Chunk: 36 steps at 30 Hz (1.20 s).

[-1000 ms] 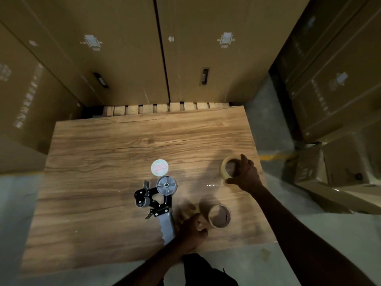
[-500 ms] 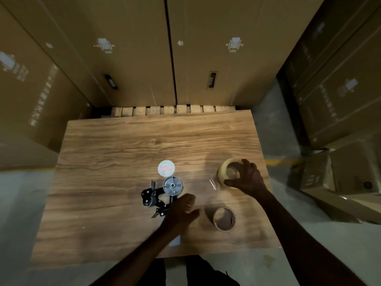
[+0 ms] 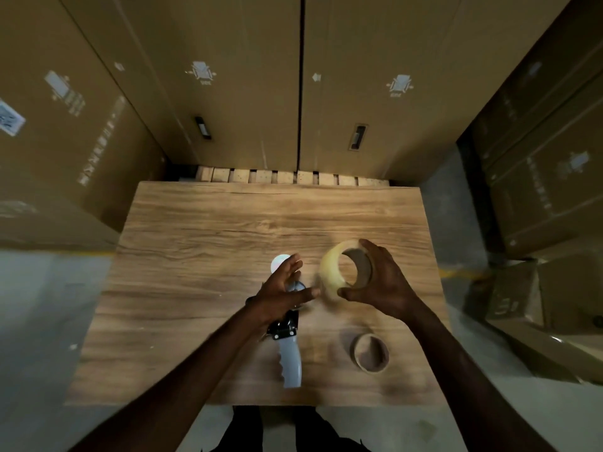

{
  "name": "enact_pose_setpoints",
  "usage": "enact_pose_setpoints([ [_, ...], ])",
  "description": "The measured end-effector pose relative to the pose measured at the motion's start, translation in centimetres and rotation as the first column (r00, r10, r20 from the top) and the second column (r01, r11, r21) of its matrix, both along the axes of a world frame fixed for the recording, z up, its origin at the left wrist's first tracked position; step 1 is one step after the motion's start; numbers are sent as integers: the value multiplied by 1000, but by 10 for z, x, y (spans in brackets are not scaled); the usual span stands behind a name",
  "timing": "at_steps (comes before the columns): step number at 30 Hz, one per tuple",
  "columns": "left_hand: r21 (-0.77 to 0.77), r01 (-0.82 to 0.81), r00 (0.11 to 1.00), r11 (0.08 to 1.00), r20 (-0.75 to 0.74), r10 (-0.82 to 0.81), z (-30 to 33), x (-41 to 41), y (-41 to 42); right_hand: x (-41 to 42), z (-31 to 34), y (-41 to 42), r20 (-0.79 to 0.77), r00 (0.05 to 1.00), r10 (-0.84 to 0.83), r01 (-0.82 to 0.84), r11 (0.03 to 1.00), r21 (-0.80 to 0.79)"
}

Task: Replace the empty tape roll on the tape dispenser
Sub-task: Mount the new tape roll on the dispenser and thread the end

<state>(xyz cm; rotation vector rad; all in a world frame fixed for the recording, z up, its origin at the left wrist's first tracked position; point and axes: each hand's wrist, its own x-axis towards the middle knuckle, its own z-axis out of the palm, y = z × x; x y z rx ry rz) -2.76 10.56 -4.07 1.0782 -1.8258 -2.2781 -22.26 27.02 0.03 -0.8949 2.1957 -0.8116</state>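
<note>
My right hand point(image 3: 381, 282) holds a full roll of clear tape point(image 3: 332, 272) tilted on edge, lifted above the wooden table point(image 3: 195, 249). My left hand point(image 3: 280, 291) rests on the upper part of the tape dispenser point(image 3: 288, 350), covering its hub; fingers are spread and the thumb reaches toward the roll. The dispenser's grey handle and black bracket show below the hand. An empty brown cardboard core point(image 3: 372, 352) lies flat on the table to the right of the handle. A round white cap point(image 3: 279, 261) lies just beyond my left hand.
Tall cardboard boxes point(image 3: 228, 93) stand close behind the table and on both sides. A wooden pallet edge point(image 3: 287, 176) shows at the table's far edge. Smaller boxes point(image 3: 554, 288) sit on the grey floor at the right.
My right hand lifted the full tape roll off the table and tilted it toward the dispenser. My left hand moved from the empty core up onto the dispenser's hub.
</note>
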Motion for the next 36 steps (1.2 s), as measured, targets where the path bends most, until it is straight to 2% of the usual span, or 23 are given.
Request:
enact_pose_setpoints([
  [4,165,37,997,986,-72,-25,6,2,-10,2,14,-4,-32,993,109,-111,991,-68],
  [7,182,56,996,982,-72,-44,8,3,-13,4,17,-8,-42,990,133,-136,987,-88],
  [12,60,10,999,998,-34,-8,2,17,-13,5,17,-12,-76,992,101,-108,990,-88],
  [17,-137,-87,996,987,-35,83,-5,40,-13,14,9,-19,-97,991,87,-92,995,-39],
  [21,-403,-68,998,913,-18,66,-10,57,-14,28,-3,-28,-103,991,84,-82,996,23],
  [23,-489,-20,1000,872,8,28,-11,68,-13,35,-9,-34,-107,990,90,-85,995,56],
  [29,-634,59,998,771,58,-29,-17,96,-17,59,-24,-48,-67,988,139,-129,983,132],
  [36,-626,90,995,775,96,-38,-28,111,-27,71,-37,-58,-46,989,142,-130,971,201],
])
